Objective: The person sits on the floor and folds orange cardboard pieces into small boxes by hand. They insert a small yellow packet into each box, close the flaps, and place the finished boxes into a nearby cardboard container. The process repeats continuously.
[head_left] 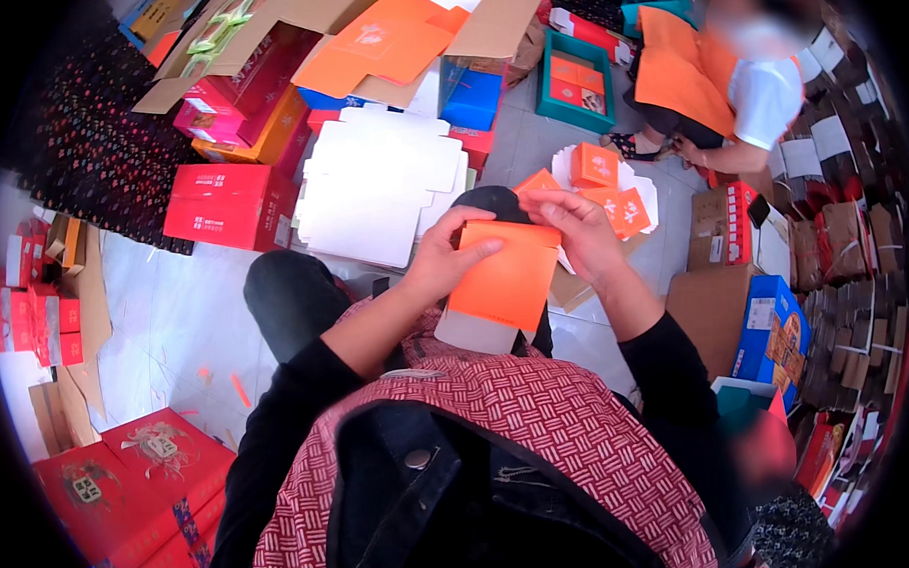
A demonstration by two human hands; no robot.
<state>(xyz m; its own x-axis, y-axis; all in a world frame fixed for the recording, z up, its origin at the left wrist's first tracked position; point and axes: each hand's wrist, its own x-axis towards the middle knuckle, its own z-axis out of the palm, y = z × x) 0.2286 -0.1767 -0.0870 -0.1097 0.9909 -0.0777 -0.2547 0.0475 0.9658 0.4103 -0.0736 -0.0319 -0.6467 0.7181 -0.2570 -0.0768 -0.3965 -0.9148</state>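
An orange folding carton (509,274), partly opened out, is held in front of my lap. Its white inner side shows as a flap at the lower end. My left hand (450,256) grips its left side, thumb across the orange face and fingers behind. At the upper right corner, the fingertips of my right hand (580,228) pinch the top edge. Just past that hand, several small orange boxes (597,166) rest on white card on the floor. Flat white card blanks (366,182) lie stacked ahead and to the left.
Large orange sheets (371,42) top cartons at the back, near a red carton (226,204). Red gift boxes (131,476) stand at lower left, a blue carton (774,335) at right. Beyond a teal tray (575,81), another person (764,103) sits. Tied card bundles (843,240) line the right.
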